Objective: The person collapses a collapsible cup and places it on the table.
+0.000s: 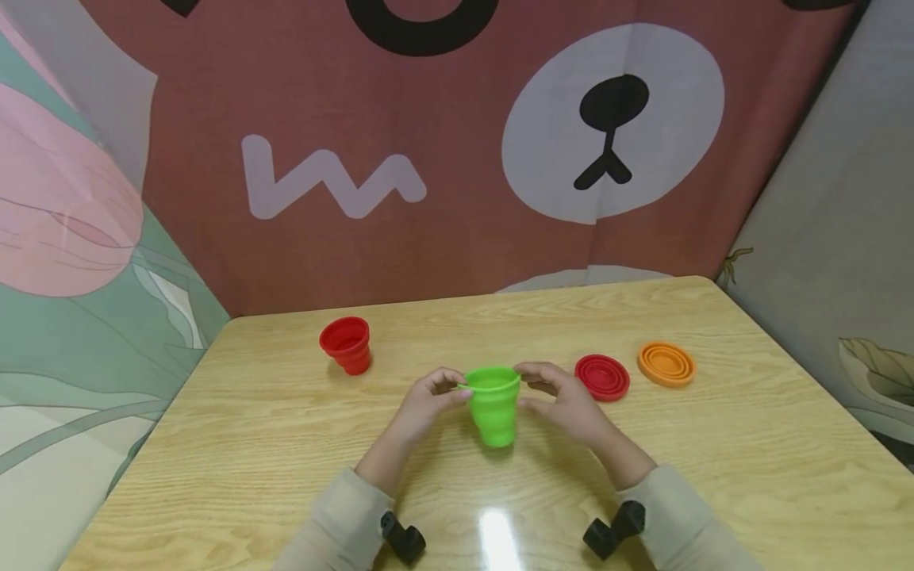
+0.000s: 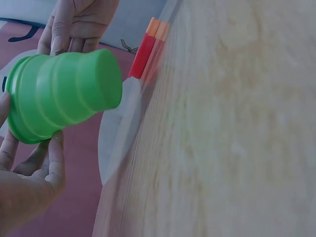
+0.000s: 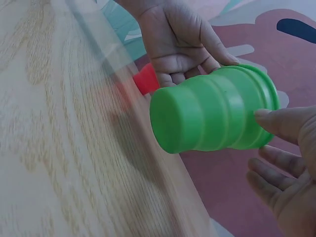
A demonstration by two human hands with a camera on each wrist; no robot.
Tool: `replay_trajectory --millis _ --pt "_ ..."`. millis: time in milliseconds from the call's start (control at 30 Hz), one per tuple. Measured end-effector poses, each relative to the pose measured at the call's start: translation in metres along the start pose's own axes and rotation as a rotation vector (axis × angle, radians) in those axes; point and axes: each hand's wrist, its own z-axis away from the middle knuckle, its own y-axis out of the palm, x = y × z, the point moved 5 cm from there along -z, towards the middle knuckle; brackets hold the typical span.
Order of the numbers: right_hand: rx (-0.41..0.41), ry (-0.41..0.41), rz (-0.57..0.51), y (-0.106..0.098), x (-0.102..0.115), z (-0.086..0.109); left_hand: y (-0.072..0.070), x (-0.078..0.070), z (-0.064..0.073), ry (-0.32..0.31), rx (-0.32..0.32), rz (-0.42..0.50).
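The left hand (image 1: 431,396) gripped the rim of the green cup (image 1: 495,411) with thumb and fingers while the right hand (image 1: 569,398) grasped its opposite side near the rim, so that the cup hung mouth up just above the wooden table (image 1: 236,452). Beyond the left hand stood a red cup (image 1: 348,349), and past the right hand lay a flat red disc (image 1: 603,377), with an orange disc (image 1: 667,364) just beside it.
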Motion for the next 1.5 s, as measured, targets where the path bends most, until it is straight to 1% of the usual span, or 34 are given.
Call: replay_trajectory --millis 133,300,500,600,700,800,867,1033,1167,1267,1333,1433,1500 --pt "0.001 -0.048 0.008 0.001 0.004 0.000 0.003 -0.001 0.002 -0.022 0.013 0.036" --pt "-0.008 -0.046 0.024 0.000 0.005 0.001 0.005 -0.001 0.002 -0.050 0.026 0.042" --pt "-0.004 0.021 0.043 -0.001 0.007 0.003 0.008 -0.002 0.004 -0.070 0.068 0.045" --pt "0.001 0.046 0.045 -0.002 0.008 0.005 0.009 -0.002 0.006 -0.071 0.102 0.021" --pt "0.015 0.070 0.039 -0.003 0.009 0.006 0.009 -0.001 0.008 -0.066 0.149 -0.008" --pt "0.031 0.076 0.005 -0.005 0.008 0.007 0.010 -0.001 0.010 -0.048 0.197 -0.038" --pt "0.049 0.066 -0.031 -0.005 0.007 0.008 0.011 -0.001 0.011 -0.029 0.232 -0.048" --pt "0.125 0.029 -0.184 -0.002 0.009 0.009 0.012 -0.004 0.013 0.015 0.274 -0.102" --pt "0.166 0.036 -0.298 0.000 0.011 0.010 0.013 -0.009 0.016 0.042 0.303 -0.123" --pt "0.177 0.037 -0.358 0.001 0.011 0.010 0.014 -0.012 0.019 0.073 0.341 -0.094" --pt "0.183 0.030 -0.394 0.002 0.012 0.010 0.015 -0.014 0.020 0.106 0.359 -0.067" --pt "0.189 0.029 -0.438 0.002 0.013 0.010 0.016 -0.016 0.021 0.153 0.374 -0.008" --pt "0.195 0.029 -0.468 0.003 0.013 0.010 0.017 -0.017 0.021 0.171 0.382 0.048"
